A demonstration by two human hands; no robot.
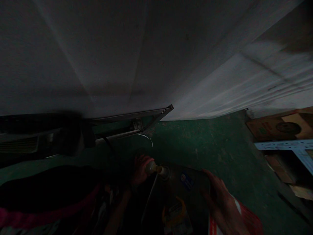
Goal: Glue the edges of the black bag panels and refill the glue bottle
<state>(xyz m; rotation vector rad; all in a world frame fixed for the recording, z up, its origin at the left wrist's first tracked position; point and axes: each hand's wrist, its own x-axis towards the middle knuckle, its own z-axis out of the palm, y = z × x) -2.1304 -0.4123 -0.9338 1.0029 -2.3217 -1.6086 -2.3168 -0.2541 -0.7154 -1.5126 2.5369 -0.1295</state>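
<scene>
In the dim head view, my left hand (140,169) is wrapped round a small translucent bottle (149,167) that lies sideways. Its narrow yellowish neck points at the pale spout (163,172) of a large rectangular can (195,199), and the two mouths meet or nearly meet. Whether any liquid passes between them I cannot tell. My right hand (222,199) grips the can's right edge, thumb on its top face and fingers over the side. On that top face are a yellow carrying handle (179,200) and a blue label (186,180). The can's lower part is out of frame.
A grey-white wall or panel (122,58) fills the upper view. Below it, a metal frame (158,118) juts out beside dark equipment (70,137). Cardboard boxes (278,129) and a pale perforated metal rack (286,144) stand at right on the green floor (207,140).
</scene>
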